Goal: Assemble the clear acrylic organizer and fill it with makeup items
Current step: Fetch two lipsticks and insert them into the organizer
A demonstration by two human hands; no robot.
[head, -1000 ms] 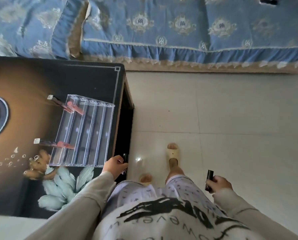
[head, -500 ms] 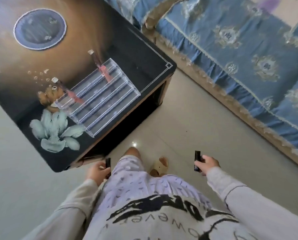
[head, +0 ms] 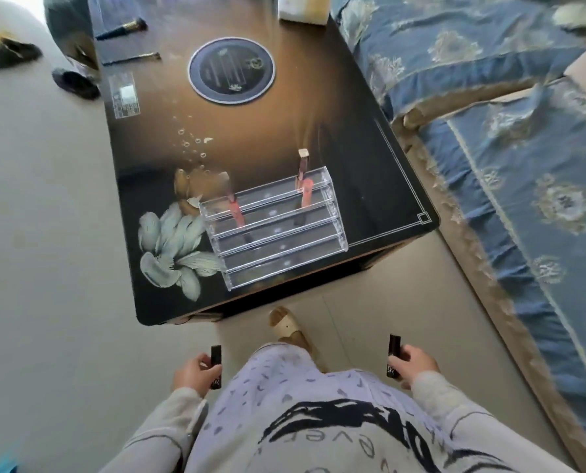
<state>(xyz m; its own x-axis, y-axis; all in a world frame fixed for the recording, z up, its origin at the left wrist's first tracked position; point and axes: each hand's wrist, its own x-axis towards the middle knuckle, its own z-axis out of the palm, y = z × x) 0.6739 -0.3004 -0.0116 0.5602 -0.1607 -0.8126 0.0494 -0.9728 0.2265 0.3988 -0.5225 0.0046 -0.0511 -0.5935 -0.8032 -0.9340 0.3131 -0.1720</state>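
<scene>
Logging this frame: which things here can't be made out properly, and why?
Head view only:
- Left black tube: partly covered by the left hand, print too small.
- Right black tube in the right hand: print unreadable.
- Left lip gloss in the acrylic organizer: cap smeared by motion blur.
- Pale box on the table: cut off by the top edge.

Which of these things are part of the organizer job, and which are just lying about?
Job: acrylic organizer; lip glosses; black lipstick in left hand; black lipstick in right hand; makeup brushes.
Lying about: dark slippers; white box; sofa cover.
</scene>
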